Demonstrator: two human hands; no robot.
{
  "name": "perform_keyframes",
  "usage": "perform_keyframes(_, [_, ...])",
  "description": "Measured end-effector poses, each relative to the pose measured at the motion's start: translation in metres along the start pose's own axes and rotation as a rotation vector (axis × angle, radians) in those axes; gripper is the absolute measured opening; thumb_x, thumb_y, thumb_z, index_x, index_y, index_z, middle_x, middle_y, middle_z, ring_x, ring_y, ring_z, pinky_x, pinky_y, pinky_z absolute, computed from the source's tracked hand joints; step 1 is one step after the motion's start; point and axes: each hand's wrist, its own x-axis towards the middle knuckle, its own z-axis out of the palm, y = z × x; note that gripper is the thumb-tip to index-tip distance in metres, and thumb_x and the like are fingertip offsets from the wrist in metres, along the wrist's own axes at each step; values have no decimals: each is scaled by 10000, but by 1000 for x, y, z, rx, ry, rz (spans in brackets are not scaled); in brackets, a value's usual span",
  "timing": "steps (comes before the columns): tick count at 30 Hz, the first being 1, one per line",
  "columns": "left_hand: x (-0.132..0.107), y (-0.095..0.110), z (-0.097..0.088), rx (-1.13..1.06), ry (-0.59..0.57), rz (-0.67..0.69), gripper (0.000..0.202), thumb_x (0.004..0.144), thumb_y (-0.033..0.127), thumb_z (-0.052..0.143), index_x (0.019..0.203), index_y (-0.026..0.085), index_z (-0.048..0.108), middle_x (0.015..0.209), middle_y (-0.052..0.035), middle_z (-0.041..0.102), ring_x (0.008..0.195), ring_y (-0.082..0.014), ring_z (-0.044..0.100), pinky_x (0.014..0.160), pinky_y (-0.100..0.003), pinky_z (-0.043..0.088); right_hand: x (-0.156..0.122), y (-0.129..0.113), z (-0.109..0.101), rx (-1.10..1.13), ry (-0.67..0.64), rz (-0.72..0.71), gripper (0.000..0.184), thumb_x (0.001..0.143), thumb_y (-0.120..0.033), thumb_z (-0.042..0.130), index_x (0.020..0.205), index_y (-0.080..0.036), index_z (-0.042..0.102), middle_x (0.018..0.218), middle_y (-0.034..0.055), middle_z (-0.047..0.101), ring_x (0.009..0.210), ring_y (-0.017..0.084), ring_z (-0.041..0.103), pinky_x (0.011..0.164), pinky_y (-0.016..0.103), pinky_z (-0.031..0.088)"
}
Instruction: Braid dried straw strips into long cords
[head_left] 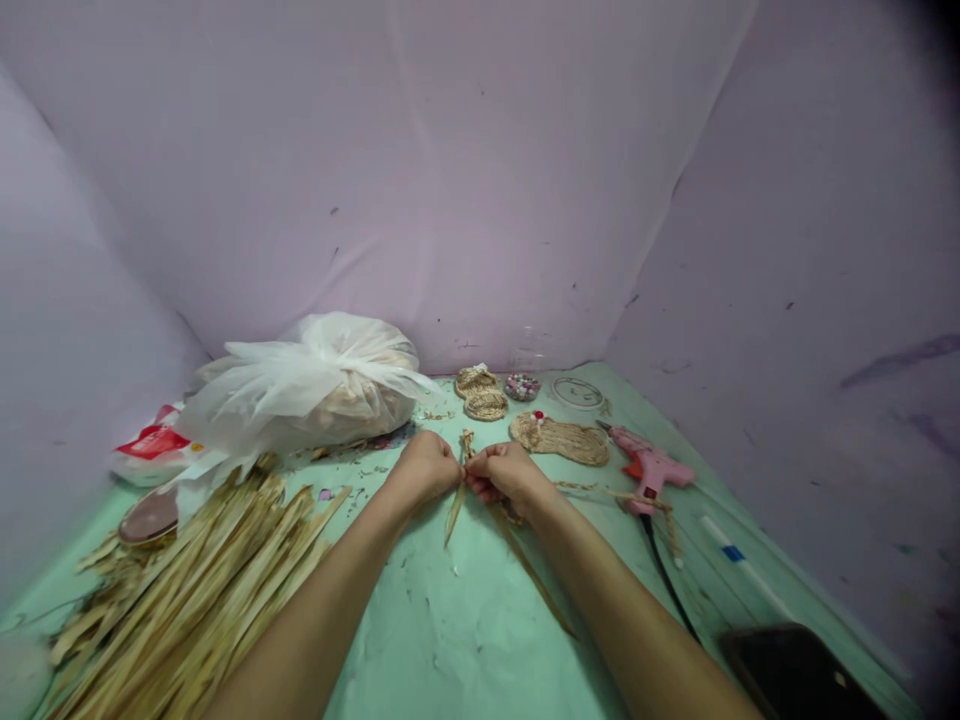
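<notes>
My left hand (424,468) and my right hand (504,474) meet over the green table (450,620), both pinched shut on a thin braid of straw strips (466,445). The braid's short woven end sticks up between the knuckles. Loose strip ends trail down toward me, one under my left hand (454,515) and a longer one under my right forearm (536,580). My fingertips are mostly hidden behind the knuckles.
A big pile of straw strips (195,590) lies at the left. Behind it sits a tied white plastic bag (315,385). A woven straw sole (561,438), small woven pieces (481,392), a bead dish (523,386), a pink glue gun (651,470) and a dark phone (795,675) lie to the right.
</notes>
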Motion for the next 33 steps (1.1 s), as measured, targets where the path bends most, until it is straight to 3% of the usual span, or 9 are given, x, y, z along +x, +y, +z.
perform_keyframes(3, [-11,9,-4,292,78,79,101,517,238,563,509,141,589,471,-24,516,491,-128,471,449,-222,300,0,0,0,35,-3,16,74,613,-64,491,568,-110,526,400,-18,509,334,59,445,347,155,393])
perform_keyframes(7, [-30,22,1,477,109,121,239,563,366,552,655,163,639,624,-80,604,604,-172,538,492,-236,320,1,2,0,65,-2,18,84,585,-49,473,554,-117,512,385,-24,499,315,49,424,319,137,345])
perform_keyframes(12, [-38,27,6,548,78,183,190,597,284,519,693,166,633,658,-95,614,634,-205,559,492,-249,321,2,6,-2,53,8,16,116,572,-38,466,507,-132,490,318,-47,433,266,37,351,280,132,251])
perform_keyframes(15, [-32,24,-5,429,-10,198,118,595,217,516,598,147,611,569,-67,585,545,-169,539,465,-233,318,1,5,-3,39,20,13,104,581,-42,483,536,-133,504,304,-63,401,253,37,322,276,137,229])
perform_keyframes(17, [-25,21,-14,226,-30,98,132,623,220,507,591,128,596,517,-47,558,435,-128,489,421,-222,310,0,3,-4,44,8,10,92,598,-44,483,573,-126,518,340,-58,429,276,35,344,298,132,268])
perform_keyframes(20, [-16,17,-18,-205,19,-94,139,658,170,486,748,106,570,535,-18,554,333,-75,412,350,-200,269,-1,1,-4,52,-31,11,87,620,-43,477,597,-115,519,403,-43,466,312,26,368,332,125,313])
perform_keyframes(23, [-12,16,-9,-511,-114,-187,161,672,105,475,829,104,511,486,12,515,319,-66,406,320,-176,242,-2,0,-5,49,-58,15,85,635,-43,482,603,-120,500,427,-47,458,327,21,370,347,120,327])
perform_keyframes(30, [-6,12,7,-587,-338,-212,100,717,78,407,678,113,492,481,-13,526,331,-66,442,320,-158,301,1,1,-7,-51,-85,-19,89,635,-43,483,626,-130,494,446,-48,460,367,36,405,389,137,367])
perform_keyframes(33, [-2,7,8,-510,-326,-200,162,708,85,400,575,110,489,428,-6,490,325,-71,436,331,-172,320,2,0,-9,-152,-73,-63,87,644,-58,475,623,-140,495,426,-53,453,357,49,400,404,163,374])
